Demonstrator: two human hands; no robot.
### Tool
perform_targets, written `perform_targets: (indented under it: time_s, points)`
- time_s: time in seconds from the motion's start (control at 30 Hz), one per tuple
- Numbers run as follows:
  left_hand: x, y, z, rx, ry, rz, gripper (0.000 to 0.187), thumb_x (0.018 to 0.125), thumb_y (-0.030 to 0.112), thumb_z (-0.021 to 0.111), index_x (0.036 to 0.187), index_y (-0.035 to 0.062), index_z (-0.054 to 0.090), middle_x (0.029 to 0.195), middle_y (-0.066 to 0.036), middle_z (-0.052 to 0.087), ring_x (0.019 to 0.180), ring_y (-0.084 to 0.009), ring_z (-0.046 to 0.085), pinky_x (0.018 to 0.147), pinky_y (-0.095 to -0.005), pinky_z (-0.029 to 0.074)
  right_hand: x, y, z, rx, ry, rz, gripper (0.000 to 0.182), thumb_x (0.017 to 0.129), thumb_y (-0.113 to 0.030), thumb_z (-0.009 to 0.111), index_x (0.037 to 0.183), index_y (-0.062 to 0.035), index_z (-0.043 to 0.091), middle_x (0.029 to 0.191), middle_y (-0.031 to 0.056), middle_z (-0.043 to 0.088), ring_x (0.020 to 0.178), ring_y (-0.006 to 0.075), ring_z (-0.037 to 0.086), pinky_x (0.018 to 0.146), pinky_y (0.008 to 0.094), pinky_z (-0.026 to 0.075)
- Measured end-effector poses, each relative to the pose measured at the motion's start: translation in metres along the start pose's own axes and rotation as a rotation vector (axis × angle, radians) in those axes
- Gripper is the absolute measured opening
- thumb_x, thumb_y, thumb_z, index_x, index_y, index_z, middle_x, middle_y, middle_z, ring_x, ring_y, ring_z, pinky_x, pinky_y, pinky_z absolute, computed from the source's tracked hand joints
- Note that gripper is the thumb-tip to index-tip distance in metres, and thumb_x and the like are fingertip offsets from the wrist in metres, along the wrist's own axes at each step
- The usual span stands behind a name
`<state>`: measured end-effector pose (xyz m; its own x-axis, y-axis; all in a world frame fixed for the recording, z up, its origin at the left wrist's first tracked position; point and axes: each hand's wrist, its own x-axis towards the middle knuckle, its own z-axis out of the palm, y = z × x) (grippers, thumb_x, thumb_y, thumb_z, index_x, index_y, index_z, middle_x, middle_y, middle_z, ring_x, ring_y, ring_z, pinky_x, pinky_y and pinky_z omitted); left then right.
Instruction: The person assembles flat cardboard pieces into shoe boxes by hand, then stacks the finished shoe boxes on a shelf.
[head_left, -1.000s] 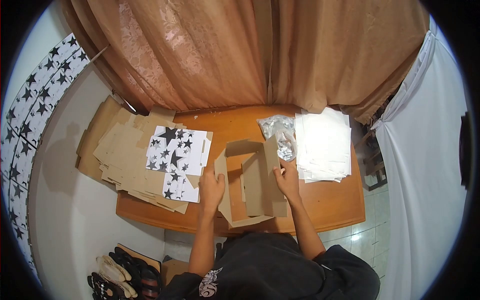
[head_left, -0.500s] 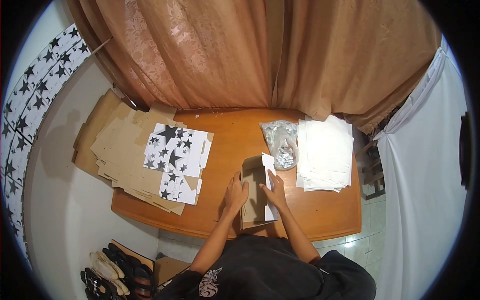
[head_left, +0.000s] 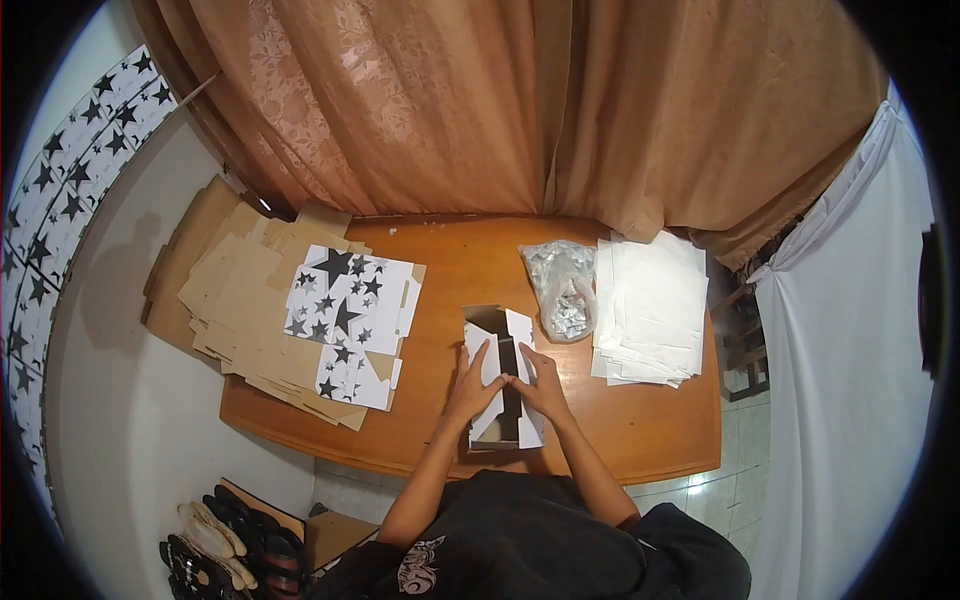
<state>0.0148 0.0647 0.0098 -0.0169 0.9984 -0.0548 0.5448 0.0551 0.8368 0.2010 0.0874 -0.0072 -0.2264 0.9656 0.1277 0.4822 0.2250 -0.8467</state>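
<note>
An open cardboard box [head_left: 488, 432], brown inside with white flaps along both long sides, stands near the front edge of the table. My left hand [head_left: 471, 388] grips its left side, the thumb reaching over the white left flap. On the opposite side my right hand [head_left: 543, 386] holds the box, its thumb across the right flap. Both thumbs come together over the gap between the flaps. Part of the box's outer walls is hidden by my fingers.
Flat brown cardboard pieces [head_left: 228, 290] are piled on the left, topped by a white star-printed sheet [head_left: 350, 300]. Behind the box lies a plastic bag [head_left: 560, 285] of silvery items. White sheets [head_left: 650, 305] are stacked on the right of the wooden table [head_left: 440, 270].
A white flap on the box's left side has come up and inward under my left hand. The box has shifted slightly left, and my thumbs have moved together.
</note>
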Motion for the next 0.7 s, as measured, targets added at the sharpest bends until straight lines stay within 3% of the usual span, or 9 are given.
perform_targets:
  time_s: [0.07, 0.3, 0.47, 0.7]
  points:
    - [-0.001, -0.001, -0.001, 0.026, -0.007, -0.009, 0.085, 0.085, 0.044, 0.073, 0.155, 0.0208, 0.030, 0.154, -0.041, 0.012, 0.144, -0.0537, 0.019, 0.115, -0.0491, 0.030, -0.001, 0.001, 0.002, -0.009, -0.041, 0.045, 0.076, 0.081, -0.033, 0.079, 0.148, -0.0183, 0.046, 0.134, 0.0275, 0.045, 0.128, 0.0424, 0.043, 0.109, 0.0461, 0.038]
    - [-0.005, -0.012, 0.003, 0.096, -0.017, -0.019, 0.083, 0.087, 0.050, 0.069, 0.155, 0.0213, 0.031, 0.155, -0.041, 0.007, 0.144, -0.0548, 0.018, 0.115, -0.0515, 0.030, 0.002, -0.005, -0.004, -0.053, -0.119, 0.033, 0.083, 0.077, -0.039, 0.080, 0.149, -0.0231, 0.044, 0.140, 0.0308, 0.041, 0.134, 0.0479, 0.037, 0.109, 0.0507, 0.037]
    - [-0.011, -0.013, 0.007, 0.113, 0.015, -0.016, 0.077, 0.091, 0.047, 0.065, 0.155, 0.0214, 0.031, 0.155, -0.040, 0.007, 0.143, -0.0566, 0.017, 0.115, -0.0529, 0.029, 0.009, 0.000, -0.007, -0.009, -0.217, -0.008, 0.090, 0.074, -0.042, 0.081, 0.150, -0.0176, 0.041, 0.143, 0.0346, 0.041, 0.137, 0.0487, 0.037, 0.111, 0.0507, 0.036]
    - [-0.017, -0.025, 0.003, 0.147, -0.024, -0.001, 0.069, 0.095, 0.039, 0.062, 0.155, 0.0229, 0.032, 0.157, -0.035, 0.005, 0.143, -0.0551, 0.019, 0.115, -0.0522, 0.030, 0.020, -0.005, -0.017, -0.030, -0.344, -0.054, 0.101, 0.070, -0.050, 0.085, 0.151, -0.0086, 0.039, 0.141, 0.0328, 0.045, 0.134, 0.0461, 0.042, 0.111, 0.0479, 0.037]
